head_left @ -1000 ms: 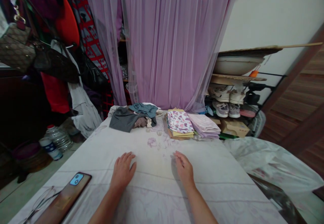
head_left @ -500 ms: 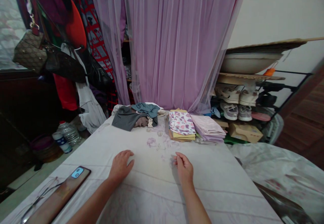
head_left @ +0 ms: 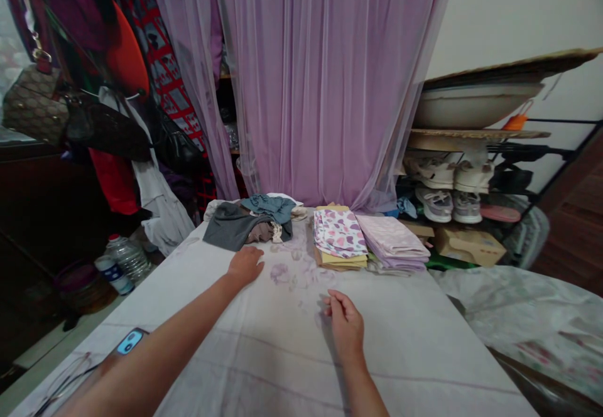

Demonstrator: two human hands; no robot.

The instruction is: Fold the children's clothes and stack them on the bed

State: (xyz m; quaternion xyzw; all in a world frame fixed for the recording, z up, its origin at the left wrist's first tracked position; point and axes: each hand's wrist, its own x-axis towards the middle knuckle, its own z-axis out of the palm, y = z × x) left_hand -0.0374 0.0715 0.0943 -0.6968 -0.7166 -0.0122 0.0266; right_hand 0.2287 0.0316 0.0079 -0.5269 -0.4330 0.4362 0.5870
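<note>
My left hand (head_left: pixel 245 266) reaches forward over the white flowered cloth (head_left: pixel 277 316), fingers stretched out and holding nothing. It is just in front of a loose heap of clothes, with dark grey shorts (head_left: pixel 223 225), a blue-grey garment (head_left: pixel 271 206) and a brown piece (head_left: pixel 260 233) trimmed with lace. Closer to me, my right hand (head_left: pixel 347 326) hovers over or rests on the cloth, its fingers loosely bent and nothing seen in them. Beyond it lie two folded stacks: a heart-print cloth (head_left: pixel 339 233) on yellow ones, and a pale pink cloth (head_left: pixel 391 236) on lilac ones.
A phone (head_left: pixel 127 343) and glasses (head_left: pixel 66 379) lie at the near left, partly behind my left forearm. Bags (head_left: pixel 110 128) hang at the left. A purple curtain (head_left: pixel 301 90) stands behind the table. A shoe rack (head_left: pixel 480 135) is at the right.
My left hand has moved forward and right, towards the clothes heap, and its forearm now covers part of the phone. My right hand stays nearly in place. The view has shifted slightly.
</note>
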